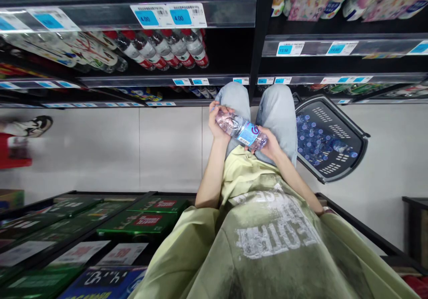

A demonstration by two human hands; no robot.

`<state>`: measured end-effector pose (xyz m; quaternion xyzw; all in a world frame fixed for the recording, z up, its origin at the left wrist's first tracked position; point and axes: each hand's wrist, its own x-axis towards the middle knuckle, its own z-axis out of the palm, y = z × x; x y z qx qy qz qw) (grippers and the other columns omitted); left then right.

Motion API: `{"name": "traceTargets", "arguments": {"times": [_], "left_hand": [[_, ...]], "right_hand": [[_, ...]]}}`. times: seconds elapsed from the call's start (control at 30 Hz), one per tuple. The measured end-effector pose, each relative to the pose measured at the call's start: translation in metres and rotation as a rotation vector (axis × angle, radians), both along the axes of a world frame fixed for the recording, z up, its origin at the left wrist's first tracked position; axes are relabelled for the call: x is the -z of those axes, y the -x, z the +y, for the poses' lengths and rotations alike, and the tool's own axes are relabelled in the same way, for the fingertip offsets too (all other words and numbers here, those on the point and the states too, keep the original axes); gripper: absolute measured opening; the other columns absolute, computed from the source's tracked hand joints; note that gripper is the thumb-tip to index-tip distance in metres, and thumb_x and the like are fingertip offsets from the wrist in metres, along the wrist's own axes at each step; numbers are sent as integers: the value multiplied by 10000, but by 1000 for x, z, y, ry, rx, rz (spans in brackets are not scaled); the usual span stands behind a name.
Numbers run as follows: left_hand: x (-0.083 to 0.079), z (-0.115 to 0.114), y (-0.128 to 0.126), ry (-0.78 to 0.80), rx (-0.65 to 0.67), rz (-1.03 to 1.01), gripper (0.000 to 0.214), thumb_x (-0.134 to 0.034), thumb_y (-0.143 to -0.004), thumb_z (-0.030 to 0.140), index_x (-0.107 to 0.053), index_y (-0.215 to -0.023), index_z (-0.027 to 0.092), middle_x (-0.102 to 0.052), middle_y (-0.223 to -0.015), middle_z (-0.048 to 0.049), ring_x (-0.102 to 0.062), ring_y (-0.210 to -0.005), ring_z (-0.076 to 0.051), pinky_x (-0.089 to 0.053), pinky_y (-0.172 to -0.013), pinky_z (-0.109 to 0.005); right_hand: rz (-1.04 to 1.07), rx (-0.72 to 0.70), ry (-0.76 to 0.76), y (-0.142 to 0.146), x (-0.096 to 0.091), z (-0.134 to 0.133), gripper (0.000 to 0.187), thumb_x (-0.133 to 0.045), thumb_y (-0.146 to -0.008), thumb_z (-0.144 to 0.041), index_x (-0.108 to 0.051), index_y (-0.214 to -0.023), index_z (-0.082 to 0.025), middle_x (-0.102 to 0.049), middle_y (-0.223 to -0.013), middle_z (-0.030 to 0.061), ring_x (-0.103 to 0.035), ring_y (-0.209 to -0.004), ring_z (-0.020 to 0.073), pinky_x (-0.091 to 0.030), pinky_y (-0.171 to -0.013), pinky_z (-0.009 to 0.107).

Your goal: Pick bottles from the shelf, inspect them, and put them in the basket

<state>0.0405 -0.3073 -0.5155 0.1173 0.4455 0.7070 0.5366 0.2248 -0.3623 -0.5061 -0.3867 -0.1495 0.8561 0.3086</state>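
Observation:
I hold a clear plastic water bottle (241, 131) with a blue label crosswise above my knees, using both hands. My left hand (217, 123) is wrapped round its cap end. My right hand (270, 146) cups the bottom end, fingers closed on it. Under the bottle are my light blue jeans (277, 107) and my pale green printed shirt (267, 227).
A black shopping basket (349, 125) with several blue-capped bottles stands on the white tile floor to my right. Ahead are shelves with price tags (169, 16) and red-labelled bottles (167, 49). Green boxes (140, 221) fill the shelf behind me. Another person's shoe (36, 125) shows at far left.

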Motion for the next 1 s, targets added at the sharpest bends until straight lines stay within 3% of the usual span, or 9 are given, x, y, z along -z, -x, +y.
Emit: {"name": "traceTargets", "arguments": {"times": [0.13, 0.23, 0.37, 0.47, 0.57, 0.67, 0.8, 0.9, 1.0], "left_hand": [[-3, 1, 0, 26, -18, -1, 394, -742, -944, 613, -559, -992, 267, -519, -659, 50, -640, -684, -171, -540, -782, -322], [-3, 1, -1, 10, -19, -14, 379, -756, -947, 586, -562, -989, 263, -532, -656, 56, -650, -671, -161, -547, -775, -314], [-4, -1, -2, -20, 2, -15, 355, -788, -933, 535, -566, -997, 265, -542, -638, 71, -669, -649, -157, -553, -757, -308], [-9, -2, -4, -10, 14, 5, 343, -814, -911, 487, -559, -977, 267, -545, -615, 82, -665, -623, -150, -554, -736, -295], [-17, -1, -8, -11, 63, 8, 343, -853, -876, 428, -562, -949, 263, -573, -603, 81, -666, -610, -147, -553, -702, -274], [-23, 2, -11, 18, 127, 14, 320, -824, -916, 454, -575, -925, 252, -630, -630, 55, -694, -634, -159, -565, -682, -270], [-28, 4, -8, 61, 184, -93, 324, -614, -1073, 536, -619, -963, 232, -704, -709, 4, -775, -739, -193, -633, -757, -302], [-30, 3, -2, 109, 195, -166, 344, -492, -1134, 523, -655, -1065, 227, -741, -747, -10, -826, -858, -222, -669, -891, -351], [-31, 1, 2, 142, 197, -225, 361, -460, -1144, 497, -682, -1151, 212, -762, -752, -24, -847, -946, -259, -670, -986, -410]], "right_hand": [[-10, -3, -32, 1, 4, 0, 503, -768, -818, -591, -656, -1150, -230, -800, -874, 39, -787, -712, 274, -581, -450, 307], [-95, 56, -133, 3, 9, -1, 456, -738, -868, -591, -683, -1145, -233, -805, -958, 32, -783, -814, 247, -628, -607, 319], [-486, 240, -592, 4, 10, -6, 414, -792, -892, -591, -733, -1125, -255, -800, -1176, 63, -758, -1119, 276, -632, -1023, 420], [-709, 188, -989, 2, 6, -12, 526, -892, -847, -567, -715, -1241, -267, -728, -1379, 127, -672, -1340, 348, -530, -1209, 546], [-824, 79, -1179, 0, 4, -17, 785, -1004, -727, -483, -637, -1388, -272, -643, -1488, 161, -615, -1413, 383, -502, -1241, 605], [-883, 17, -1153, -1, 6, -17, 822, -960, -750, -413, -575, -1461, -263, -635, -1464, 160, -628, -1375, 371, -547, -1185, 581], [-754, 7, -981, -3, 9, -12, 804, -936, -755, -398, -555, -1449, -256, -683, -1365, 128, -676, -1268, 335, -568, -1128, 513], [-604, 15, -815, -5, 6, -8, 821, -983, -691, -397, -575, -1392, -273, -723, -1254, 83, -702, -1192, 315, -574, -1107, 481], [-403, 20, -538, -3, 0, -10, 781, -985, -652, -411, -613, -1330, -295, -752, -1143, 34, -746, -1056, 300, -639, -990, 464]]}}
